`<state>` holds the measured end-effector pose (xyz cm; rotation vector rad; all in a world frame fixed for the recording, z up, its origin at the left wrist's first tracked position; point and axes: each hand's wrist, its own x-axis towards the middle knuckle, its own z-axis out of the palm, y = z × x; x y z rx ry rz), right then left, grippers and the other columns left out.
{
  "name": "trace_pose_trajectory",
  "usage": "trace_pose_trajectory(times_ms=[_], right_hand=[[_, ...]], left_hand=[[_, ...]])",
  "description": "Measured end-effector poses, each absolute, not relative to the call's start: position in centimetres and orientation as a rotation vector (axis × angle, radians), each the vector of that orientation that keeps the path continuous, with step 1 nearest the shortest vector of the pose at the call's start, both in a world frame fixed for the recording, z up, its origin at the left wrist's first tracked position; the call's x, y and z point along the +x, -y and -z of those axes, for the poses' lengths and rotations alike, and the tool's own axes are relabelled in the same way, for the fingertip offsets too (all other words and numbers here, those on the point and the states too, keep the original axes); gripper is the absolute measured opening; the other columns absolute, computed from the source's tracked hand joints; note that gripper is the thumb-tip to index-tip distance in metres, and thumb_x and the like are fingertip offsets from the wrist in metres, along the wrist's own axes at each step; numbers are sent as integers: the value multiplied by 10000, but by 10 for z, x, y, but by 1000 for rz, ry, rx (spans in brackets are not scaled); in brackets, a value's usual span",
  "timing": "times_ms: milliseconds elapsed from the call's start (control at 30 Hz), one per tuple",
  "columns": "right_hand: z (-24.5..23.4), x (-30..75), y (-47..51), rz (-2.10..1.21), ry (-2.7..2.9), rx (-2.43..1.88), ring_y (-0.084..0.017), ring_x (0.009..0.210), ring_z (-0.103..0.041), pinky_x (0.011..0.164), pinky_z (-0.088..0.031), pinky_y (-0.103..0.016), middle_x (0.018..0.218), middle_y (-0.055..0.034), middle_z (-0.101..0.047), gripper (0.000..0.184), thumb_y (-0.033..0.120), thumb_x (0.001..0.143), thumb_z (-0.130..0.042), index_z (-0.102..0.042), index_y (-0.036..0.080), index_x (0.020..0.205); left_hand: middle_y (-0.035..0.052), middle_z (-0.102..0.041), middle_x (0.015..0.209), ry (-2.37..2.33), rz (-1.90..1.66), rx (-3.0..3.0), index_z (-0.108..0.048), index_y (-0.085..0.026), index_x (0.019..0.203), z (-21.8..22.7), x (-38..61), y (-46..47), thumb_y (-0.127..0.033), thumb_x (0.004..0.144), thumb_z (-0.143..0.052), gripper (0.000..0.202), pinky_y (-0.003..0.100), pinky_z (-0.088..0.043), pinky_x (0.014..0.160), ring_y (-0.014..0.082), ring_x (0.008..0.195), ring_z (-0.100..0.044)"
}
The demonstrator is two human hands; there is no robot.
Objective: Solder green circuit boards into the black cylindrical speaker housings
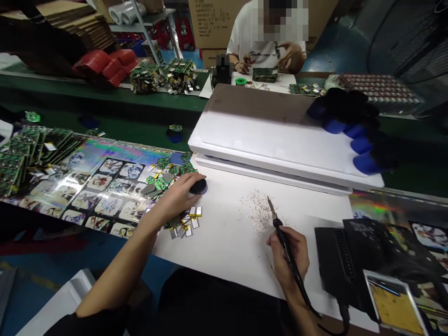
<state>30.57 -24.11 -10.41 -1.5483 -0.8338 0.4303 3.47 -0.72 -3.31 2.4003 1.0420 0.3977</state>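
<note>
A soldering iron (280,232) is being clamped in the right hand (290,254), while a black disc (199,186) is being cupped by the left hand (177,193) beside circuit boards (161,182).

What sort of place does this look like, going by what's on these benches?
Probably a small electronics workshop: the right hand holds a soldering iron, piles of green circuit boards sit on the benches, and what look like small flat batteries lie by the left hand.

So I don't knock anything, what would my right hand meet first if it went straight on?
Your right hand, holding the soldering iron, would probably meet the pile of pale scraps on the white work surface first, though depth is hard to judge here.
</note>
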Motion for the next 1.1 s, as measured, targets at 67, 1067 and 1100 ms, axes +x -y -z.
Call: trace_pose_trajectory(times_ms=[67,1067,1100], right_hand=[[99,302,242,-399,786,-1531,-148,664,-702,638,-591,-288,806,21,-712,289,290,928,-772,-664,242,1192],[85,278,262,-414,926,-1469,-168,767,-758,660,-631,-307,1058,-70,-818,198,195,963,-730,-690,219,1155],[84,277,261,-399,941,-1460,-185,821,-776,692,-648,-323,1068,-73,-815,231,183,951,-741,-685,220,1172]], left_hand=[[152,-632,1452,-954,-424,2386,-562,-210,1447,38,43,21,-259,970,-657,489,489,-503,1178,319,1374,-607],[49,-730,1017,-1061,-895,1834,-682,-205,1094,23,58,60,-310,971,-720,166,301,-537,819,180,903,-691],[59,-731,1045,-1010,-941,1728,-692,-200,1112,20,63,61,-320,966,-738,194,291,-550,813,171,898,-696]])
